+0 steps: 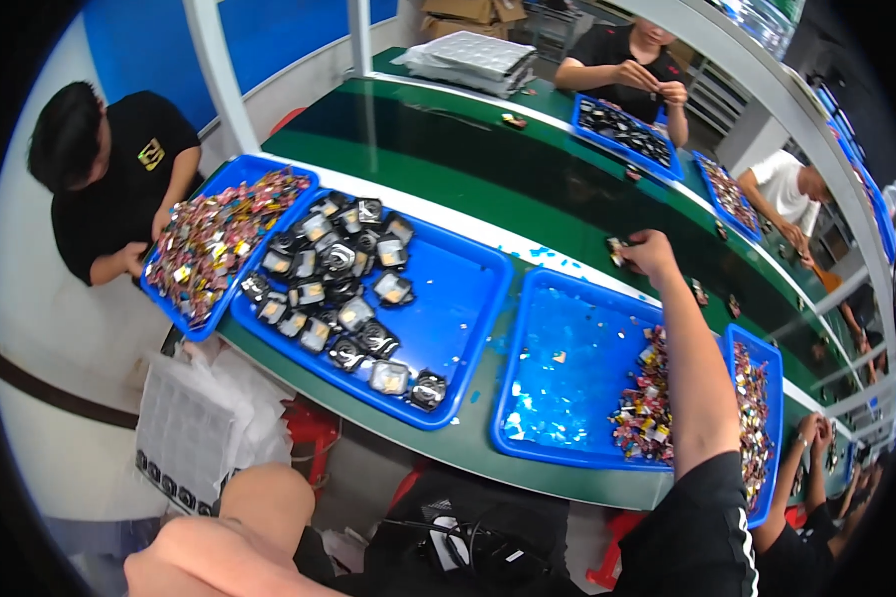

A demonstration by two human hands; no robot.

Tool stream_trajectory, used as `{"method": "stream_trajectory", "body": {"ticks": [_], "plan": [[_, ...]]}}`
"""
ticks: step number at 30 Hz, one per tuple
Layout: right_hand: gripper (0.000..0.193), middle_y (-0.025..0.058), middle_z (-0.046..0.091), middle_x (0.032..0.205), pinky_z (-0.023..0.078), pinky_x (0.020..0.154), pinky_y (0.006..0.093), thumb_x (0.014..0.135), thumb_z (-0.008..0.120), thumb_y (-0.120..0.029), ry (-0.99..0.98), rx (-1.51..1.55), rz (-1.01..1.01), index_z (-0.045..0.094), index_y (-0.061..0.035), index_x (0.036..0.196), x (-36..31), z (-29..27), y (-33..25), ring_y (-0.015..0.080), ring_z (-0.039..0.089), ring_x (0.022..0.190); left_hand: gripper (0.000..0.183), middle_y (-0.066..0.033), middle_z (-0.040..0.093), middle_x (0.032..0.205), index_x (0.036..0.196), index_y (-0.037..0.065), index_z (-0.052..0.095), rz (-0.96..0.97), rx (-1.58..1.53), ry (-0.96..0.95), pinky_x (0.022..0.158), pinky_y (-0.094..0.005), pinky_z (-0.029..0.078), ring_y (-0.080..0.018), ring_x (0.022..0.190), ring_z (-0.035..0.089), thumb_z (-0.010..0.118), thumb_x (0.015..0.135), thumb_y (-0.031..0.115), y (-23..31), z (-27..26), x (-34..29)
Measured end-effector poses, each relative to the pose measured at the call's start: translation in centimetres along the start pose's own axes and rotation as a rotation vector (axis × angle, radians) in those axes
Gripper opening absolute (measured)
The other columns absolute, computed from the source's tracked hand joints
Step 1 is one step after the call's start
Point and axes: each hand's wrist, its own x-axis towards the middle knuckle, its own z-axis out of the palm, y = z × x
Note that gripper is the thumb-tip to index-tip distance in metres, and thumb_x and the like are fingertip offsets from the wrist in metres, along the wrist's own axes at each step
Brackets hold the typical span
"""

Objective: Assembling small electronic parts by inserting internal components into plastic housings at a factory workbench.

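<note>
My right arm reaches over the near tray, and my right hand [651, 253] is at the green conveyor belt. Its fingers are closed on a small electronic part [617, 251] with dark and pale patches. Below that arm, a blue tray [515, 398] holds a heap of small multicoloured parts [642, 408] at its right end and blue film scraps [558, 413] on its floor. To the left, another blue tray [448, 249] has many black square casings [338, 261] along its left side. Part of my left arm [219, 552] shows at the lower edge; its hand is out of sight.
Blue bins of small parts [219, 239] [752, 398] flank the trays. Several parts ride the dark belt [448, 149]. A person [110, 189] stands left; another [622, 65] works across the belt. Clear plastic trays [184, 418] stand below the table edge.
</note>
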Motion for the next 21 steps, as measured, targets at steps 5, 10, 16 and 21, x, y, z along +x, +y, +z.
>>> {"method": "stream_trajectory", "body": {"ticks": [5, 10, 16, 21], "plan": [[0.016, 0.0158, 0.066, 0.086, 0.052, 0.079, 0.0371, 0.082, 0.068, -0.013, -0.043, -0.075, -0.796, 0.069, -0.0032, 0.094, -15.7, 4.8, -12.3, 0.031, 0.065, 0.087, 0.018, -0.0063, 0.062, 0.077, 0.099, 0.007, 0.056, 0.647, -0.38, -0.431, 0.052, -0.0291, 0.048, -0.0218, 0.057, 0.059, 0.063, 0.083, 0.006, -7.2, -6.3, 0.4], [0.043, 0.0163, 0.063, 0.097, 0.048, 0.087, 0.0439, 0.076, 0.073, -0.038, -0.663, -0.556, -0.975, 0.068, 0.0002, 0.095, -30.1, 9.5, -13.8, 0.0335, 0.059, 0.101, 0.02, -0.0138, 0.067, 0.075, 0.103, -0.003, 0.066, 0.139, -0.451, -0.054, 0.06, -0.0271, 0.051, -0.0214, 0.064, 0.062, 0.06, 0.085, 0.002, -12.1, -4.7, -2.2], [0.029, 0.0139, 0.064, 0.095, 0.046, 0.081, 0.0453, 0.073, 0.075, -0.018, -0.467, -0.324, -0.892, 0.061, -0.0035, 0.094, -31.3, 11.3, -11.7, 0.0328, 0.061, 0.095, 0.027, -0.0088, 0.068, 0.089, 0.112, -0.001, 0.066, -0.247, 0.131, -0.319, 0.063, -0.0219, 0.045, -0.0113, 0.073, 0.059, 0.059, 0.086, -0.002, -18.0, -3.5, -4.0], [0.019, 0.0095, 0.063, 0.088, 0.047, 0.075, 0.0421, 0.074, 0.071, -0.006, -0.15, 0.085, -0.969, 0.061, -0.0061, 0.09, -31.0, 10.0, -11.4, 0.0309, 0.062, 0.086, 0.035, -0.0069, 0.063, 0.101, 0.128, -0.001, 0.054, -0.441, -0.035, -0.273, 0.052, -0.0176, 0.043, -0.0043, 0.066, 0.051, 0.05, 0.099, 0.018, -21.1, -1.5, -7.1]]}}
